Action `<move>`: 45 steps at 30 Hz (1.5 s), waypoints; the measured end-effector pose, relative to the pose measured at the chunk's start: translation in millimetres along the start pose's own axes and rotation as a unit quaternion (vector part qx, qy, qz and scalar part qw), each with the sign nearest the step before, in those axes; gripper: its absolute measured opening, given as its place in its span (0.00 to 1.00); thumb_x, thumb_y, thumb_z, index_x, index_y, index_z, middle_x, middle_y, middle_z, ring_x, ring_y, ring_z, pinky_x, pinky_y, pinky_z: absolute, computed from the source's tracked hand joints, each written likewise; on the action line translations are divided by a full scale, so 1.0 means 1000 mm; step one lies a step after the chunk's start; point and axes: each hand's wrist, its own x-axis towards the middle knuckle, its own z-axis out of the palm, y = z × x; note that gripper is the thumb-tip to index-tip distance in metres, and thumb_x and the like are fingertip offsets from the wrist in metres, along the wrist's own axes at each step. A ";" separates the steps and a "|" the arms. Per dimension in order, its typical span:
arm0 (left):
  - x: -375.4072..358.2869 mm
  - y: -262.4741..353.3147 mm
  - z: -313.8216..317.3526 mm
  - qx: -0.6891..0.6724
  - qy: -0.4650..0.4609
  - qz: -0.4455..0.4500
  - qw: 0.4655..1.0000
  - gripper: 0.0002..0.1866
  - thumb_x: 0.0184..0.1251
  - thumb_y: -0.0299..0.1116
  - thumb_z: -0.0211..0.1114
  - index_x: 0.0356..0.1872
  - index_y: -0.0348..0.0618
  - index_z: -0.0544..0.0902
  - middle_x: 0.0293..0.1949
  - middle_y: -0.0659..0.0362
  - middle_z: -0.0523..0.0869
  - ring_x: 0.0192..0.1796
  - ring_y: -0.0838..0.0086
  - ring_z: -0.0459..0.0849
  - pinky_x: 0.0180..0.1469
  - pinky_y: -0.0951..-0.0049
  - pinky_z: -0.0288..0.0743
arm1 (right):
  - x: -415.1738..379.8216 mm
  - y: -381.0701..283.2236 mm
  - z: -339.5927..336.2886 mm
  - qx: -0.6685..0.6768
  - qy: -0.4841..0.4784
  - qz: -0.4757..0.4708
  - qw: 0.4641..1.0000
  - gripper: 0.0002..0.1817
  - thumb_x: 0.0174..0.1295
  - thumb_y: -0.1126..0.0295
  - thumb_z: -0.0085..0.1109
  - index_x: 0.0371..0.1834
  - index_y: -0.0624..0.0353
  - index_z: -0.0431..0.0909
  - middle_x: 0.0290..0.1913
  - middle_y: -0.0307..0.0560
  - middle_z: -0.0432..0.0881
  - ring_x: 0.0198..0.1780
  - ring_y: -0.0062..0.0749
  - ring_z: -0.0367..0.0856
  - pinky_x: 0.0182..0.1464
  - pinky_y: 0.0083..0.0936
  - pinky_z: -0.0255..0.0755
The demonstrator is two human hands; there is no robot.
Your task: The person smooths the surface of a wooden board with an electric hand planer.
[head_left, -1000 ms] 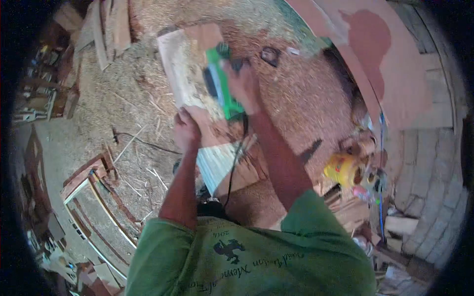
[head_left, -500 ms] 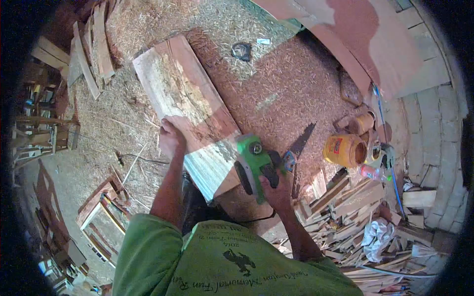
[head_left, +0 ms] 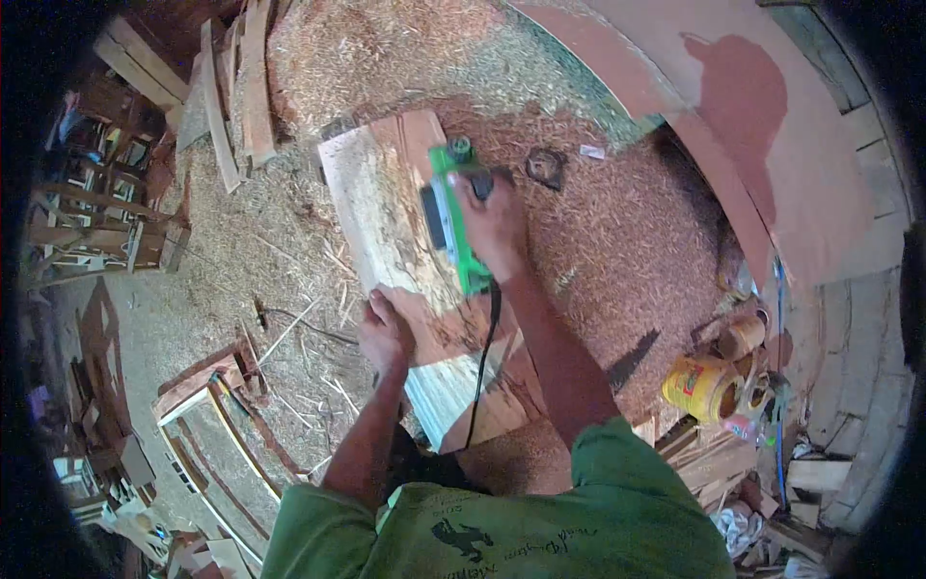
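A wide wooden board (head_left: pixel 386 222) lies lengthwise in front of me, its face patchy with pale and dark grain. My right hand (head_left: pixel 494 227) is wrapped round the handle of a green electric planer (head_left: pixel 473 275), which rests on the board's right side toward its far end. From the planer a black cord (head_left: pixel 479 386) trails back over the near part of the board. My left hand (head_left: pixel 386 333) grips the board's left edge, thumb on top; its other fingers are partly hidden.
Wood shavings (head_left: pixel 598 261) cover the floor. A handsaw blade (head_left: pixel 634 359) lies to the right, near a yellow tub (head_left: pixel 701 386) and scrap wood (head_left: pixel 709 458). A wooden frame (head_left: pixel 207 434) is at lower left, long planks (head_left: pixel 258 87) at upper left, a large sheet (head_left: pixel 675 87) at upper right.
My right hand has taken the planer from the board's near right edge forward to its far part. My left hand stays on the left edge. The view has shifted.
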 end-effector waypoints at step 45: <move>0.010 -0.011 -0.006 -0.030 -0.034 -0.019 0.999 0.34 0.81 0.63 0.43 0.58 0.46 0.86 0.43 0.33 0.88 0.50 0.31 0.85 0.51 0.36 0.75 | 0.023 -0.066 0.068 -0.041 -0.062 -0.003 0.997 0.36 0.67 0.37 0.63 0.48 0.67 0.85 0.41 0.71 0.87 0.46 0.65 0.88 0.47 0.54 0.81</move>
